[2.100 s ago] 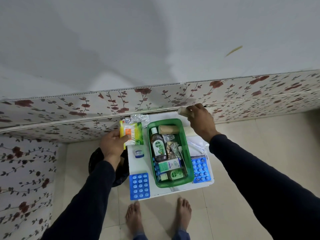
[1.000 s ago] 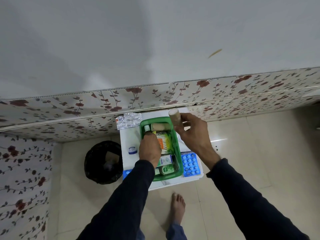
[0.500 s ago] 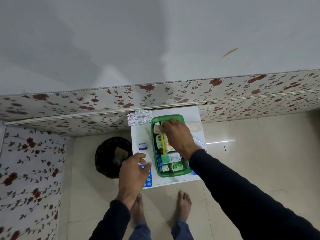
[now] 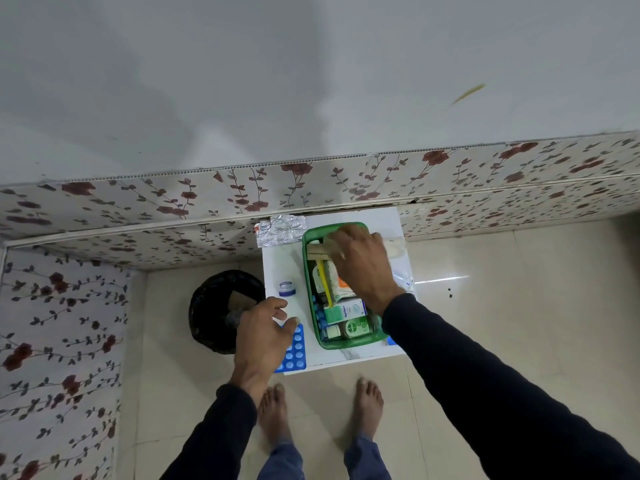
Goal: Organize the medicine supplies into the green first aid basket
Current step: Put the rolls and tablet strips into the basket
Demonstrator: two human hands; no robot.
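While my right hand (image 4: 360, 263) is clamping the bandage roll (image 4: 318, 251) into the green basket (image 4: 307, 271)'s far end, I'm spreading my left hand (image 4: 265, 332), fingers apart, over the near blue blister pack (image 4: 294, 353), aiming flat.

I am reading little text here. A green round "Dettol" logo is showing on the green pack (image 4: 354, 328) lying at the near end of the basket (image 4: 349, 344). A white and green box (image 4: 345, 310) just beyond it is carrying a word beginning "Opti", the rest too blurred to make out.
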